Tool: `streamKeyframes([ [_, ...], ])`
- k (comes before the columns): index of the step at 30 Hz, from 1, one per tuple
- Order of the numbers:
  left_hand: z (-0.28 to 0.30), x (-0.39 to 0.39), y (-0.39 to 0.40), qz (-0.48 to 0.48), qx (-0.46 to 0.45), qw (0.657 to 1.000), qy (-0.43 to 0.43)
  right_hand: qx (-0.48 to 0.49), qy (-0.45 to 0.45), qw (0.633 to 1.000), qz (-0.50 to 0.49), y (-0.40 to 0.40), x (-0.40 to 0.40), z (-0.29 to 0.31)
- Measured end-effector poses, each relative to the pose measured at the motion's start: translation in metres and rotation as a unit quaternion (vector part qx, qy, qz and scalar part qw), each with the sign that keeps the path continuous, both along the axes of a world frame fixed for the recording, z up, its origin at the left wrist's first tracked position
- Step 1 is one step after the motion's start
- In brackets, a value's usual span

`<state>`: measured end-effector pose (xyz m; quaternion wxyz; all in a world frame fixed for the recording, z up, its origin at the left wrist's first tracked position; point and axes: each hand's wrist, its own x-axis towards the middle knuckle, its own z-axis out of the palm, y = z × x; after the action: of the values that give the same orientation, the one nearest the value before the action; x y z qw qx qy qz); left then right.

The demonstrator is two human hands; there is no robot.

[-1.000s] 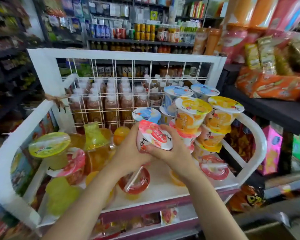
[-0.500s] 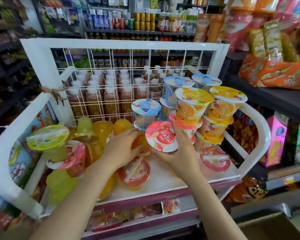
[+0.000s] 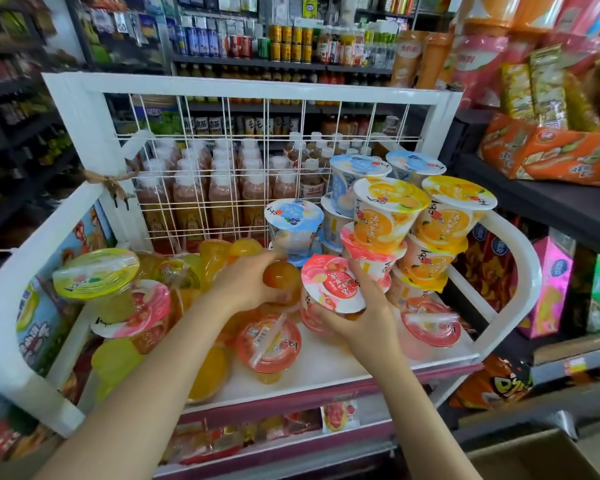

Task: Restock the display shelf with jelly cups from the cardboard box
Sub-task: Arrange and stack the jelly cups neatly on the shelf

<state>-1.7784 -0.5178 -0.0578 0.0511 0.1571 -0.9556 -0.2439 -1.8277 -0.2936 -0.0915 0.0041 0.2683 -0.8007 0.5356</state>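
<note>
Right hand (image 3: 355,315) gripping a pink-lidded peach jelly cup (image 3: 333,289) from below, fingers curling round its body, lid tilting toward camera. Cup sitting near centre of the white-framed display shelf (image 3: 84,109), touching the stack of orange- and blue-lidded jelly cups (image 3: 388,216) at 2 o'clock. Left hand (image 3: 246,285) gripping a round amber-orange jelly piece (image 3: 281,280) at 9 o'clock of the pink cup, just beside it. Upturned red-lidded cup with straw (image 3: 269,342) lying at 6 o'clock of the left hand. Green-lidded cup (image 3: 96,271) tilting at far 9 o'clock. Corner of brown cardboard box (image 3: 534,459) showing at 5 o'clock, well apart from the shelf.
</note>
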Motion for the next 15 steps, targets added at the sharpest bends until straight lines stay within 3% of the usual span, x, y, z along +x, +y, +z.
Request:
streamKeyframes([
  [4,-0.005,0.004,-0.004,0.009,0.010,1.000,0.023,-0.004,0.004,1.000,-0.001,-0.004,0.002,0.003],
  [7,-0.006,0.011,-0.008,0.041,0.050,0.994,0.087,-0.005,0.011,1.000,0.002,-0.005,0.002,0.005],
  [11,0.005,0.032,-0.012,0.097,0.146,0.962,0.208,-0.021,0.025,0.999,0.004,-0.013,0.006,0.013],
  [15,0.021,0.060,-0.023,0.155,0.140,0.942,0.262,-0.018,0.037,0.999,0.008,-0.028,0.009,0.020],
])
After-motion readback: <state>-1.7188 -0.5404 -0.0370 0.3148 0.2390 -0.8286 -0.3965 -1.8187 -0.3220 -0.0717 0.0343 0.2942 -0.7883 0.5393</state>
